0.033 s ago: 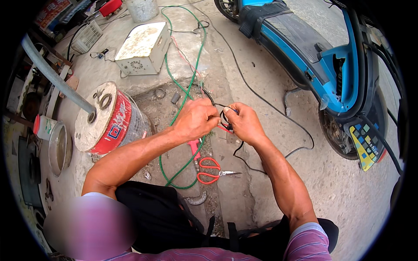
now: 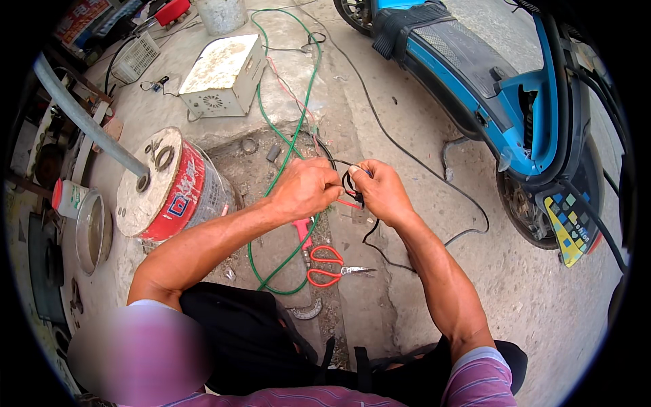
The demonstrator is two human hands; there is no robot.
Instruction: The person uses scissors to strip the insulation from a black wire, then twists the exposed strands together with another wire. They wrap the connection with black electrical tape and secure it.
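Note:
Over the dug-out strip of ground, my two hands are close together, working at thin electrical wires. My left hand is closed with fingers pinched; a red wire runs from its fingertips toward the other hand. My right hand pinches a black cable, which loops between the hands, its lower part trailing to the ground. A bit of blue shows at the right fingertips. Exact wire ends are hidden by the fingers. Below the hands lie red-handled scissors and a pink-handled tool, partly covered by my left forearm.
A green hose loops on the ground. On the left stand a red-and-white drum with a grey pole, a metal basin and a white metal box. A blue electric scooter is parked at right; a black cord snakes across the concrete.
My left fingers have shifted slightly around the wire. The red wire and the black loop between the hands have moved a little; all else is still.

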